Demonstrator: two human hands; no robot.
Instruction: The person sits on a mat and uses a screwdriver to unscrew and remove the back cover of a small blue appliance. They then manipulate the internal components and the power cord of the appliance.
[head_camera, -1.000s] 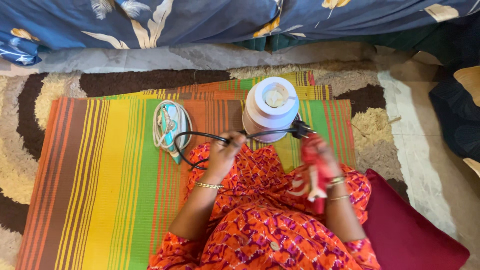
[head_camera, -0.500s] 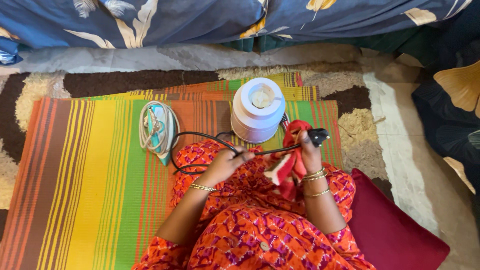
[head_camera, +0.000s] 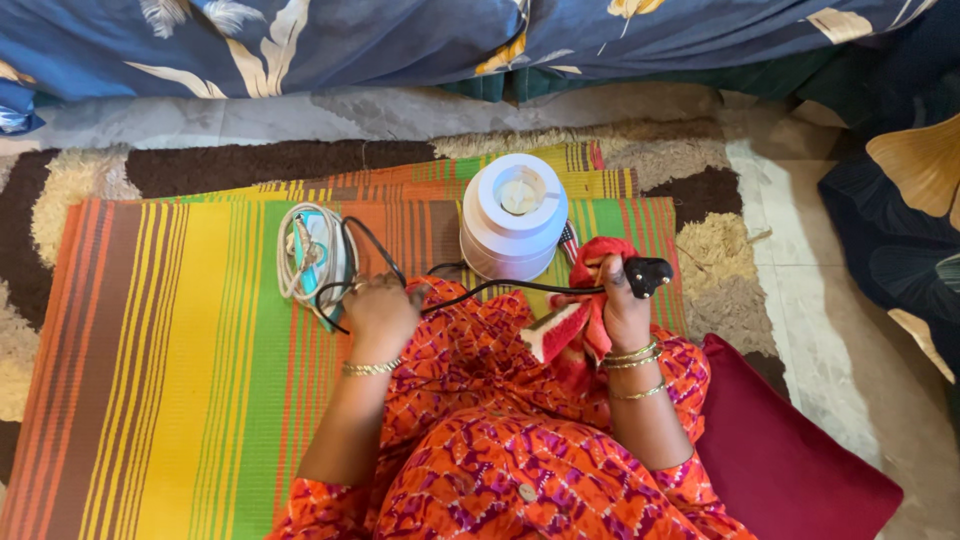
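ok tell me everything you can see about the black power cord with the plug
The thin black power cord looks rubbery and runs nearly taut between both hands, across the lap in the orange patterned dress. Its chunky black plug sticks out of the right hand, which also grips a red cloth around the cord. The left hand pinches the other stretch, where it loops towards the teal clothes iron lying on the striped mat. It passes just in front of the white cylindrical appliance base.

iron (head_camera: 318, 262) left of jar (head_camera: 513, 216)
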